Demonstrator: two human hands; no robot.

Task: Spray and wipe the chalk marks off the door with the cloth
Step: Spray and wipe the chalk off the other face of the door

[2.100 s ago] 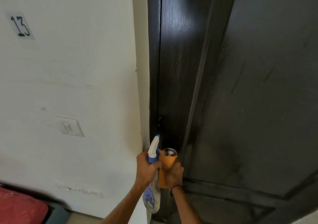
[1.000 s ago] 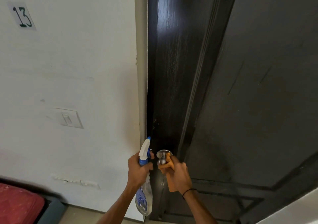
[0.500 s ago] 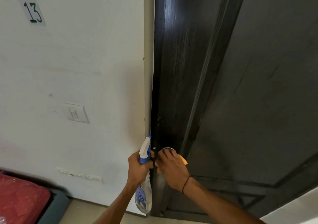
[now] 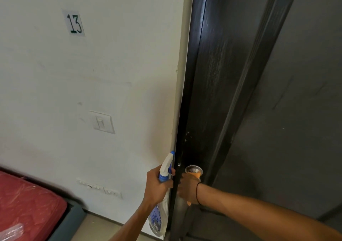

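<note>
The left hand [image 4: 157, 184] has its grip clamped around the neck of the spray bottle [image 4: 160, 200], nozzle up, held just left of the door [image 4: 277, 111] edge, probably ready for spraying. The right hand [image 4: 187, 188] clamps the orange cloth [image 4: 194, 176] at the metal door knob [image 4: 193, 169], at the near left of the door. No chalk marks are clearly visible. Bottle label print is unreadable. A wall label [image 4: 75, 24] reads "13".

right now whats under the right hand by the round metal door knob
An orange cloth shows above and below the right hand, just under the round metal door knob on the dark wooden door. The rest of it is covered.
</note>
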